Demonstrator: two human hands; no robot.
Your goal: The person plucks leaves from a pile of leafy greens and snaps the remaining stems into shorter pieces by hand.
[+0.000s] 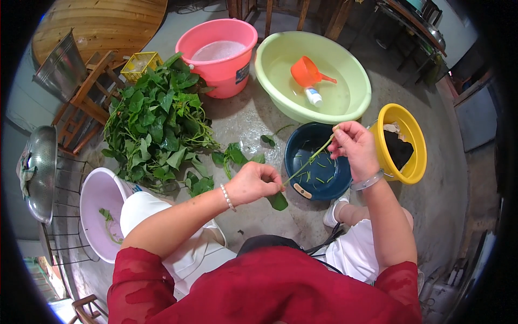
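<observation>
A long green leaf stem (309,161) is stretched between my two hands, slanting up to the right. My left hand (255,184) pinches its lower end, where a green leaf (278,201) hangs below the fingers. At the upper end, the fingertips of my right hand (355,146) grip the stem. Beneath the stem stands a dark blue basin (292,139) with several short cut stem pieces (319,179) in it. A large heap of leafy green vines (158,125) lies on the floor to the left, with loose sprigs (232,156) nearer my left hand.
Ahead stand a pink bucket (220,87) and a pale green tub (279,99) of water holding an orange dipper (304,72) and a white bottle (313,97). A yellow bucket (419,150) is at right. At left, a lilac bucket (91,218) lies tilted near a wooden chair (87,95).
</observation>
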